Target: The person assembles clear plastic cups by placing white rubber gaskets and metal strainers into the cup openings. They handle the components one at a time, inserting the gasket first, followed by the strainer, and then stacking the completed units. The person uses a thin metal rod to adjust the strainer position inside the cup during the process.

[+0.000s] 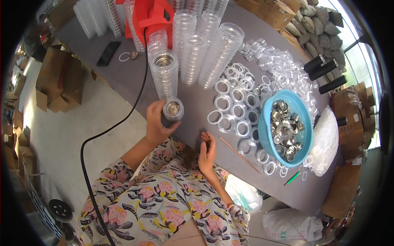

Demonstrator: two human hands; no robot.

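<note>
One clear round container (173, 109) with a metal insert seated in it sits in my left hand (158, 123), fingers wrapped round its side and thumb beneath, held just above the grey bench (123, 78) near its front edge. Directly behind it rises a tall stack of finished containers (165, 71) with the same metal part showing in the top one, and further back stand several taller stacks of empty clear cups (209, 53). I judge this piece is assembled, and the step in hand is setting it on that stack; that calls for lifting it, centring it over the top rim, and nesting it squarely so the column does not lean.

My right hand (207, 149) rests at the bench edge, fingers curled loosely inward; I cannot tell whether anything small lies inside them, but it seems to grip nothing. A thin copper-coloured rod (238, 153) lies on the bench just to its right. Beyond that, clear rings and lids (234, 106) are spread flat in rows, and a blue basket (305, 123) holds the loose metal inserts (285, 129). My guess is the right hand's next job is reaching there for a fresh insert and a ring.
</note>
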